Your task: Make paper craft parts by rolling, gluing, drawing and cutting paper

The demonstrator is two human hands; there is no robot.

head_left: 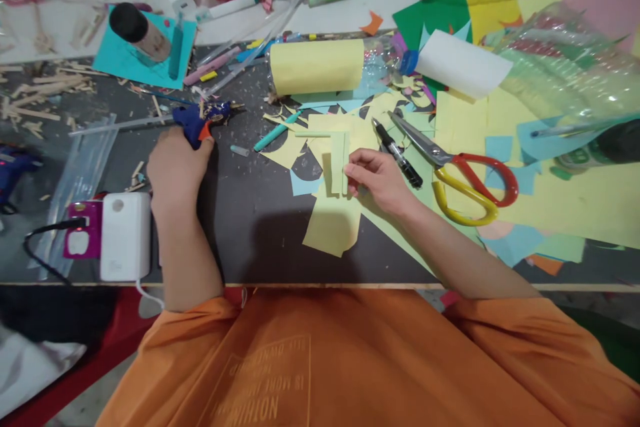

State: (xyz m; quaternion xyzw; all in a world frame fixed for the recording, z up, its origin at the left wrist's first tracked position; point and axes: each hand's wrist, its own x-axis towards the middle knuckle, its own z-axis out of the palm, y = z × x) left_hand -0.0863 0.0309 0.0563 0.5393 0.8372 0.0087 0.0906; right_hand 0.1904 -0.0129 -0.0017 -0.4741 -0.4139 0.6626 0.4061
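Observation:
My left hand [175,170] is closed round the handle of a blue glue gun [203,121] with an orange trigger, its nozzle pointing right over the dark table. My right hand [380,179] pinches a narrow light-green paper strip [345,163], which lies on yellow paper scraps [333,220]. A black marker [397,152] and red-and-yellow scissors [467,177] lie just right of that hand.
A plastic bottle wrapped in yellow paper [317,65] lies behind the scraps. A white power adapter [125,235] sits at the front left edge. Coloured paper sheets [575,200], clear plastic bottles [565,73], wooden sticks [45,90] and a teal pen [277,131] clutter the table.

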